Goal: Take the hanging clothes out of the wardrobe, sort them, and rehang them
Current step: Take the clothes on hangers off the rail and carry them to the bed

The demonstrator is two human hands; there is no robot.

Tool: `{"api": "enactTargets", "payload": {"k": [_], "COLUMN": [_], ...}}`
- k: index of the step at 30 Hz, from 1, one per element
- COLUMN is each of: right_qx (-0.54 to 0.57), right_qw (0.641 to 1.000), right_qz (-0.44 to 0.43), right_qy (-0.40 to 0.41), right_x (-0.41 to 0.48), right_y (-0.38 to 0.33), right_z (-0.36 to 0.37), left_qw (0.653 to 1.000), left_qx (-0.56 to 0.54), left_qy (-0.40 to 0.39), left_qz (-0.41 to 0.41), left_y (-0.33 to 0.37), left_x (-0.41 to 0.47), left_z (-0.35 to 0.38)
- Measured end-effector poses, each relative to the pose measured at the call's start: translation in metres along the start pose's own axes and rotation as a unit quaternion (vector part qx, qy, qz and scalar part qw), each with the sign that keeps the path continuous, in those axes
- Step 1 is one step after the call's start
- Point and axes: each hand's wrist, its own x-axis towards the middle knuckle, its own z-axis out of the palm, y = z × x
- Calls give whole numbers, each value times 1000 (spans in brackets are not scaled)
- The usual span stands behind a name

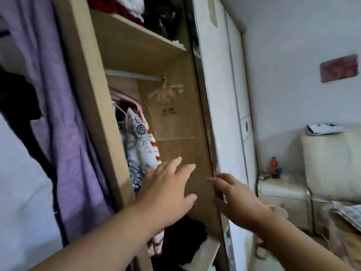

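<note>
The wooden wardrobe (pixel 175 122) stands open in front of me. From its metal rail (pixel 134 75) hang a white garment with a blue-black print (pixel 137 145) and a red-and-white striped one (pixel 156 151) behind it. An empty pale hanger (pixel 166 92) hangs at the rail's right end. My left hand (pixel 170 190) reaches into the wardrobe with its fingers spread, just right of the printed garment and holding nothing. My right hand (pixel 236 196) is open beside the wardrobe's right edge. Whether it touches the edge is unclear.
A purple cloth (pixel 64 133) hangs at the left outside the wardrobe, with a dark garment (pixel 21 106) beside it. Folded clothes sit on the top shelf (pixel 136 36). Dark clothes (pixel 183 243) lie at the wardrobe's bottom. A white nightstand (pixel 283 194) with a red bottle (pixel 273 167) stands at the right.
</note>
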Motion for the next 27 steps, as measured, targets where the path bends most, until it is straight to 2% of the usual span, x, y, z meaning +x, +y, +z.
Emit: {"api": "enactTargets", "payload": {"k": [5,10,17,21,24,27], "right_qx": [51,94,180,232,253,266], "right_qw": [994,985,971,959,955,949], "right_qz": [-75,-123,-133,-144,-148,-165], "right_qy": [53,82,88,76,53,25], "right_x": [75,147,255,315,354,384], "right_y": [-56,-88,-96,-92,-90,-95], "right_z": [-14,-33,-48,-46,-41,-37], "left_qw": [977,951,910,884,860,838], "left_qx": [138,180,192,163,162,162], "left_qy": [151,228,322,372,396,436], "left_qz": [-56,-105,-178,-231,-277,-285], "left_y": [-57,-98,-113,-112,-112,-111], "left_x": [21,50,97,111,121,125], "left_z": [-62,-106,-139,-151,-152,-149]}}
